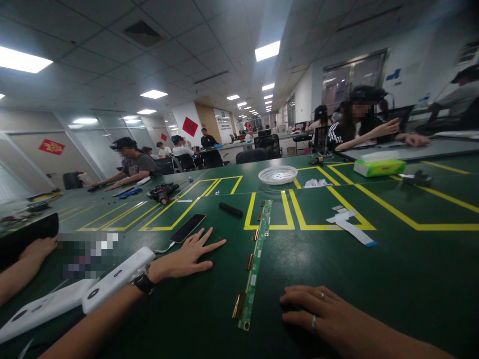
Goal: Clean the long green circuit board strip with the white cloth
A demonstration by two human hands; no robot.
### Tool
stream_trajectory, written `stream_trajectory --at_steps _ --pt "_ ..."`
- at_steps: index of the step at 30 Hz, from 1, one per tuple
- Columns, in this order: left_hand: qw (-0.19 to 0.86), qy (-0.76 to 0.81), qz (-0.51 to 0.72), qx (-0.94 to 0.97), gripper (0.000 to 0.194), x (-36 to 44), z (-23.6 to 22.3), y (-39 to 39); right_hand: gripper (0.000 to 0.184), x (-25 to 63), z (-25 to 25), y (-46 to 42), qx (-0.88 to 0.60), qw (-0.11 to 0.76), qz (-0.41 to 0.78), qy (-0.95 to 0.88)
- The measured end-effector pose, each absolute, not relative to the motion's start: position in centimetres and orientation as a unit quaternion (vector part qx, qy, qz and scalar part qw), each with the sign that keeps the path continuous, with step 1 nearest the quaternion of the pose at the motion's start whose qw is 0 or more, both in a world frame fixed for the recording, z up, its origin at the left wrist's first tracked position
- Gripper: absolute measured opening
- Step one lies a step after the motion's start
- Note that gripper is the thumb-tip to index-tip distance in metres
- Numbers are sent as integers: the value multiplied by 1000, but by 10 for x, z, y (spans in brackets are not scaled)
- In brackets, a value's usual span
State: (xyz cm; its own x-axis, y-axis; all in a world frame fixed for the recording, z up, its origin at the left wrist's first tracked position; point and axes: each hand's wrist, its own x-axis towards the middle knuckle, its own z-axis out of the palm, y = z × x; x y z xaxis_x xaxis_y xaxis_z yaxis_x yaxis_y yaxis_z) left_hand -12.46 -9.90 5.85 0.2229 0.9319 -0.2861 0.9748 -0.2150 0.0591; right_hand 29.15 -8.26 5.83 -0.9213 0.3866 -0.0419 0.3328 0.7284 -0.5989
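While the right hand [329,314] rests with fingers loosely bent, holding nothing, the circuit board [254,271] lies between it and the left hand [189,254], splayed wide and empty on the green table [318,259]. Beyond are yellow tape [449,227], a white basket [269,178] and ceiling lights [267,51]. Writing on the board's labels [253,280] and the far wall sign [223,122] is too small to read.

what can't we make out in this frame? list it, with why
All in the head view:
- Printing on the circuit board: too small to read.
- Table beneath the left hand: covered by the hand.
- Right palm: hidden by the back of the right hand.
- Black object: cut off by the left edge.
- Pixelated patch: whatever lies there is masked by the blocks.
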Motion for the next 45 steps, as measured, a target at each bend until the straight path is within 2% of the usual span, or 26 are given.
stream_trajectory --at_steps 24,36,41,45 --pt "116 606 -105 780 65 -134 59 -111 61 290 63 -82 -207 10 322 -924" --pt "108 614 -105 775 62 -136 66 -133 58 292 57 -81 -185 36 326 -926" --pt "52 617 -42 784 60 -127 68 -125 57 291 63 -83 -195 32 314 -929" --pt "45 581 -49 811 57 -119 63 -101 58 290 65 -84 -192 38 301 -933"
